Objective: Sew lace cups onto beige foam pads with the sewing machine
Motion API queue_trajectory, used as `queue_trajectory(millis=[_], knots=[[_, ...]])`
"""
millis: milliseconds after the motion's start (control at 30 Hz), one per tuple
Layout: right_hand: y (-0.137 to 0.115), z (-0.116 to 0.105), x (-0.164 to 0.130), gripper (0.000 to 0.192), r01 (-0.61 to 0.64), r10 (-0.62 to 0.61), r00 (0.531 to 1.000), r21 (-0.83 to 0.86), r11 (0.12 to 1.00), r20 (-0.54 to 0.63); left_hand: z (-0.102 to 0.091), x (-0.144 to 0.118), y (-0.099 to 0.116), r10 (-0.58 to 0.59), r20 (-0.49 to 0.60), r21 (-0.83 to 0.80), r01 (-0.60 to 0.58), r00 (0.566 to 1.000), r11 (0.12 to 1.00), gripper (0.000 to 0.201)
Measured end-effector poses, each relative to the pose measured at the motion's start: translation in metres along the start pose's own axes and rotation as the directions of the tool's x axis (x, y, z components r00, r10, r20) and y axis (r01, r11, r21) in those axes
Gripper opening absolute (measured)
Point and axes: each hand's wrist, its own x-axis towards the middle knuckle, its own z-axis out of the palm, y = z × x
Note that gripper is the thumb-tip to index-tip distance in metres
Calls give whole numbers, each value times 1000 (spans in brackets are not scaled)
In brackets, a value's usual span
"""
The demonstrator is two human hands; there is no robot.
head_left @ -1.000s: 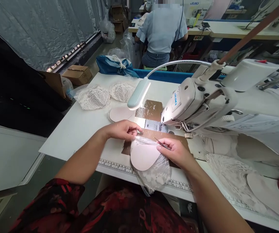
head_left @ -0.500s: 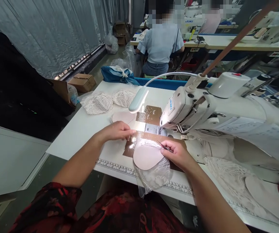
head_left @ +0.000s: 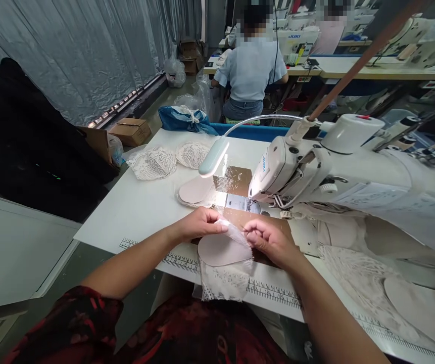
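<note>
A pale pink bra cup [head_left: 221,247] with lace lies at the table's front edge, its lace trim [head_left: 225,283] hanging down over the printed ruler. My left hand [head_left: 204,223] pinches the cup's upper edge between thumb and fingers. At the cup's right corner, my right hand [head_left: 264,237] is closed, its fingertips pressed together on the edge. Whether a small dark tool is still inside that hand is hidden by the fingers. Just beyond my hands is the needle area of a white sewing machine [head_left: 270,177].
Another pink cup [head_left: 196,190] lies left of the needle plate, with lace cups [head_left: 152,163] farther back. A lamp head [head_left: 214,157] hangs low over the table. More lace pieces [head_left: 361,278] lie at the right. Ahead, a person in a light blue shirt [head_left: 249,71] sits facing away.
My left hand has come right and down and taken hold of the cup's upper edge. The cup has shifted slightly left. The dark pointed tool seen in my right hand no longer shows.
</note>
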Motion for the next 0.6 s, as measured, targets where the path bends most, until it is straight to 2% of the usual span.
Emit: queue_trajectory(millis=[100,200,367,600], knots=[[3,1,1,37,56,-58,992,-17,998,-109,4,0,0,79,2,99,-78,997,992,28],[2,3,3,36,110,-124,984,-111,988,-128,9,2,-1,104,-17,150,-100,994,984,29],[-9,8,3,27,115,-127,987,-117,986,-97,13,5,-4,90,-17,130,-87,996,988,29],[-13,15,3,22,146,-173,978,-205,968,-119,14,6,-10,67,41,35,-68,997,997,33]])
